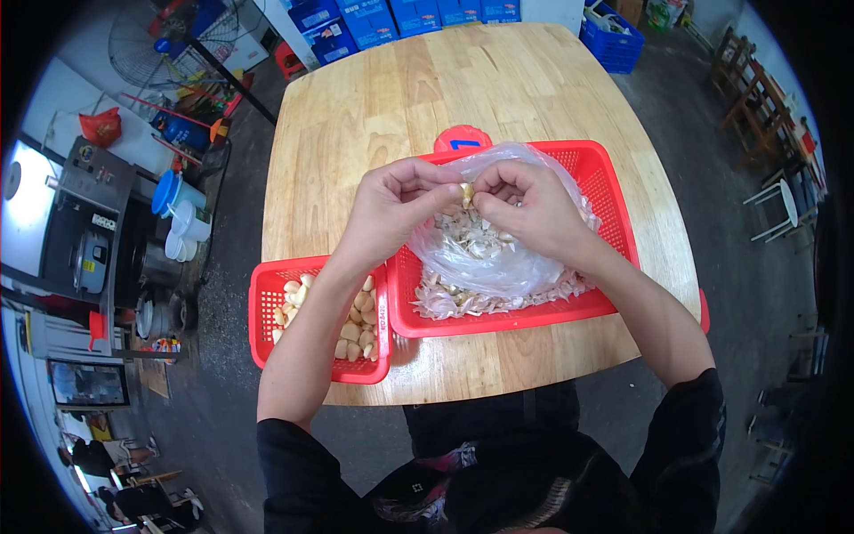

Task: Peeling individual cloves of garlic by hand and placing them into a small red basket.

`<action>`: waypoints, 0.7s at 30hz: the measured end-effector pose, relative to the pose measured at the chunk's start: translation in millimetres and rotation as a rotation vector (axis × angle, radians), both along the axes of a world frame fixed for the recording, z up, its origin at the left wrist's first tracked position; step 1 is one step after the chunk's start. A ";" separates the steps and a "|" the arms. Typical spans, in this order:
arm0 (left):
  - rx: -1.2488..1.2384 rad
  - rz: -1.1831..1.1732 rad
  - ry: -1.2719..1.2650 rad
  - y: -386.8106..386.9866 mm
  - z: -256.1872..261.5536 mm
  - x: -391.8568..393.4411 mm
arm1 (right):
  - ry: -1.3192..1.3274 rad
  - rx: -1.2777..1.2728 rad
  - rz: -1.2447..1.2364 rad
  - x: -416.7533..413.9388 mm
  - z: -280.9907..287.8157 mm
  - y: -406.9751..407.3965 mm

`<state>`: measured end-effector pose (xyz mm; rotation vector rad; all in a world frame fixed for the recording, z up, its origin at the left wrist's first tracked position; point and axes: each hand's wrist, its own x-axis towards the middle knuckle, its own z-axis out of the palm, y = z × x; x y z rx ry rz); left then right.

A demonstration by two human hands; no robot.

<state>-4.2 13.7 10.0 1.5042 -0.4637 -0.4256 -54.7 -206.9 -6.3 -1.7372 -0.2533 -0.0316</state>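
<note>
A garlic clove (467,195) is pinched between the fingertips of my left hand (407,203) and my right hand (530,207). Both hands are over a large red perforated plastic basket (510,325). Inside it a clear plastic bag (494,277) lies open with garlic skins (474,237) in it, and more pinkish skins (444,300) lie around the bag. To the left stands a smaller red basket (319,375) with many peeled garlic cloves (352,330), partly hidden by my left forearm.
Both baskets stand on a wooden table (373,113). A round red object (460,138) lies just beyond the large basket. Blue boxes (417,17) and a blue crate (610,40) are past the far edge. A standing fan (170,47) and buckets (190,220) stand at the left.
</note>
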 end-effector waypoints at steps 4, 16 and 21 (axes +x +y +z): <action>0.022 0.011 -0.015 -2.2 -1.6 -0.7 | 0.005 0.000 0.017 1.1 -3.3 0.6; 0.076 -0.014 -0.008 3.4 1.7 1.2 | -0.122 -0.061 0.002 -2.6 -3.9 4.5; 0.095 -0.063 -0.018 3.6 5.6 0.9 | -0.191 -0.092 0.001 -1.3 -6.0 3.6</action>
